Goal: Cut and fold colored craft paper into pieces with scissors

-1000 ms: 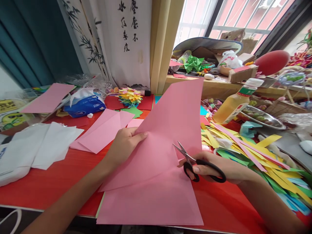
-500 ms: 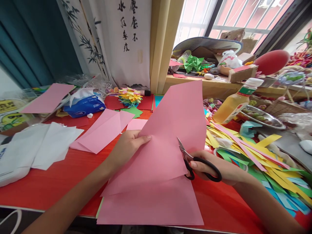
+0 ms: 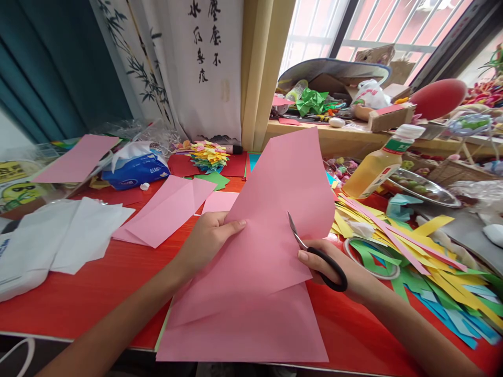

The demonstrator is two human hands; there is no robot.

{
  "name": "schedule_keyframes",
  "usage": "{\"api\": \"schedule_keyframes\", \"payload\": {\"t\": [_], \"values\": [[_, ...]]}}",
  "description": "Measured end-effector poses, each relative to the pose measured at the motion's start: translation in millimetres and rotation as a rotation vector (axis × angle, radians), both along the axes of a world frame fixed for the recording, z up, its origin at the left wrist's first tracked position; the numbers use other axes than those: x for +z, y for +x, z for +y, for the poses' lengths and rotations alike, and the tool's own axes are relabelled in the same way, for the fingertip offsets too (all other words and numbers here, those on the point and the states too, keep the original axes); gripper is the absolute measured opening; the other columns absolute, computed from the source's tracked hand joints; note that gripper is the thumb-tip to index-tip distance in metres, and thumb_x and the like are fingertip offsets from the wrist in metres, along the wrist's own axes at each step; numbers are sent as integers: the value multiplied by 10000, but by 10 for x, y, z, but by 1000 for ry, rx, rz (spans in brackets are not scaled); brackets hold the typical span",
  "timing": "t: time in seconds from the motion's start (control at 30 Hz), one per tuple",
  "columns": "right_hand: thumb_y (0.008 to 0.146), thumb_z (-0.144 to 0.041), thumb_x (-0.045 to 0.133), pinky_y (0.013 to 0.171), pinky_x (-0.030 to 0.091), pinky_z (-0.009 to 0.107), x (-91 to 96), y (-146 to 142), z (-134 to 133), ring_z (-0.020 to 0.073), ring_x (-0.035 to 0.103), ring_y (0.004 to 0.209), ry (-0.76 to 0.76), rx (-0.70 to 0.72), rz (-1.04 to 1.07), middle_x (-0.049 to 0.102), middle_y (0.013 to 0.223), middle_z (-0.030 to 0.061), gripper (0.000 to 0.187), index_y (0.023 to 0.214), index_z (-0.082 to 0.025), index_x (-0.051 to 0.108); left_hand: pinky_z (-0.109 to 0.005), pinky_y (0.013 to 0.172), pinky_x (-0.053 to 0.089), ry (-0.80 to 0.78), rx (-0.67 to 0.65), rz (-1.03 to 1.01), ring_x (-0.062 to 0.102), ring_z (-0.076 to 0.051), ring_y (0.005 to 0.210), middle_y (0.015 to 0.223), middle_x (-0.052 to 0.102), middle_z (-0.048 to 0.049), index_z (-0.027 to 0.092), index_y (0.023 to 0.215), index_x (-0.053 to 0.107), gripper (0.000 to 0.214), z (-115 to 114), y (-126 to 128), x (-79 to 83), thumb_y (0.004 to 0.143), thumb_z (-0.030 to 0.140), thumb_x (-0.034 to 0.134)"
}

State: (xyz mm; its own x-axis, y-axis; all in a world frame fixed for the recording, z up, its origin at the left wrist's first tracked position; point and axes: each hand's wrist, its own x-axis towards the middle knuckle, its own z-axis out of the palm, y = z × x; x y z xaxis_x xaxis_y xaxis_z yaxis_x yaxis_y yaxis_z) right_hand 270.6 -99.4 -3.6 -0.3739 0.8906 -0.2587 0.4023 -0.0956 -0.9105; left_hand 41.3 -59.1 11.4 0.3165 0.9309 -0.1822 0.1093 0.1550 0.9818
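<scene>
My left hand (image 3: 212,235) pinches the left edge of a large pink sheet of paper (image 3: 271,220), thumb on top. In my right hand (image 3: 334,262) is a pair of scissors (image 3: 328,269) with black handles; one blade lies over the pink paper and points up and away, while the other blade is hidden behind it. A slit runs into the sheet from its right side, below the scissors. Under it another pink sheet (image 3: 243,340) lies at the table's front edge, with a pale green edge showing at its left.
Folded pink paper (image 3: 168,209), a blue tissue pack (image 3: 135,170) and white wipes (image 3: 82,235) lie to the left on the red table (image 3: 118,298). Coloured paper strips (image 3: 444,272), a tape roll (image 3: 395,272), a bottle (image 3: 377,165) and a metal dish (image 3: 424,188) are on the right.
My right hand and the scissors have shifted slightly up and left, further along the paper. The sheet's right side bows outward more. My left hand has barely moved.
</scene>
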Motion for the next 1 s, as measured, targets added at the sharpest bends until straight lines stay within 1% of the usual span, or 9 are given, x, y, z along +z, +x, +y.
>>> {"api": "schedule_keyframes", "payload": {"t": [0.2, 0.37, 0.5, 0.67, 0.87, 1.0], "values": [[787, -470, 513, 436, 130, 242, 28, -26, -4, 66, 221, 463, 2, -28, -41, 275, 519, -66, 389, 585, -188, 336, -311, 529, 458, 27, 10, 24, 618, -220, 637, 663, 607, -41, 151, 709, 608, 272, 1, -12, -7, 738, 417, 554], [780, -461, 522, 438, 146, 239, 54, -74, -13, 67, 229, 462, 41, -69, -87, 270, 514, -67, 395, 570, -189, 327, -294, 503, 443, 28, 13, 37, 604, -203, 604, 666, 613, -43, 145, 711, 606, 300, -10, -13, -1, 735, 439, 552], [779, -472, 516, 442, 159, 240, 44, -82, -23, 69, 244, 465, 66, -102, -127, 270, 521, -64, 403, 567, -190, 320, -294, 510, 444, 22, 0, 34, 606, -205, 615, 651, 600, -34, 143, 725, 609, 307, -11, -11, -5, 738, 443, 548], [789, -457, 507, 451, 163, 245, 26, -66, -24, 74, 248, 479, 90, -95, -119, 271, 539, -58, 392, 567, -190, 326, -283, 507, 439, 30, 1, 29, 603, -193, 612, 670, 610, -36, 145, 718, 602, 296, 8, -10, -16, 741, 435, 550], [801, -465, 490, 454, 159, 251, 22, -71, -16, 72, 258, 475, 86, -96, -118, 283, 531, -57, 399, 563, -186, 332, -273, 499, 428, 50, -7, 44, 599, -182, 603, 691, 623, -37, 149, 724, 598, 301, -1, -23, -17, 753, 443, 538], [787, -461, 510, 453, 160, 248, 18, -85, 0, 73, 260, 477, 78, -99, -118, 284, 531, -57, 395, 559, -183, 345, -265, 493, 419, 67, -7, 68, 597, -173, 595, 695, 628, -38, 150, 723, 599, 292, -9, -29, -17, 760, 433, 533]]}}
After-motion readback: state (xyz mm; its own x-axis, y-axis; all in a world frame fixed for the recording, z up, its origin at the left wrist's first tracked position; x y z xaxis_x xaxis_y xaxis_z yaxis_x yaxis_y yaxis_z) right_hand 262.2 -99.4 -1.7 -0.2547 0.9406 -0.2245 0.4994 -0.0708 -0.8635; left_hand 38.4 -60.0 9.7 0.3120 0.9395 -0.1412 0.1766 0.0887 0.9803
